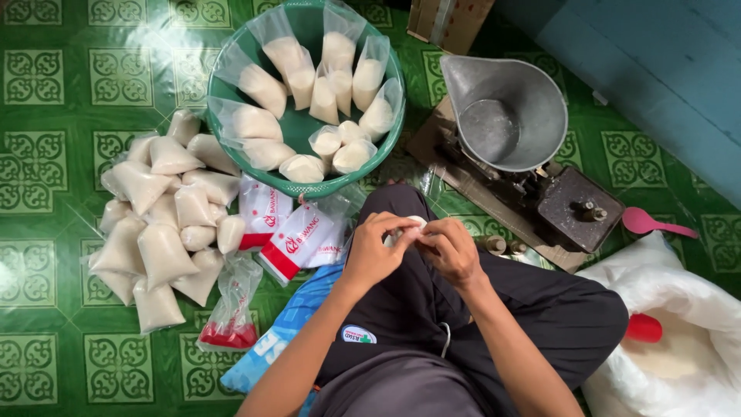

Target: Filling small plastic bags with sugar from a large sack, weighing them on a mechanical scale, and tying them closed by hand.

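Over the lap, both hands (413, 251) pinch a small white bag (409, 226) between their fingertips

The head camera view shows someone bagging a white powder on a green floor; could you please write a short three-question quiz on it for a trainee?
1. True or false: the green basket holds open, unsealed bags.
2. What do the left hand and right hand pinch together? A) a small white bag B) the pink spoon C) the red scoop
3. On which side of the person does the metal scale pan stand?

Key: 1 true; 2 A; 3 the right side.
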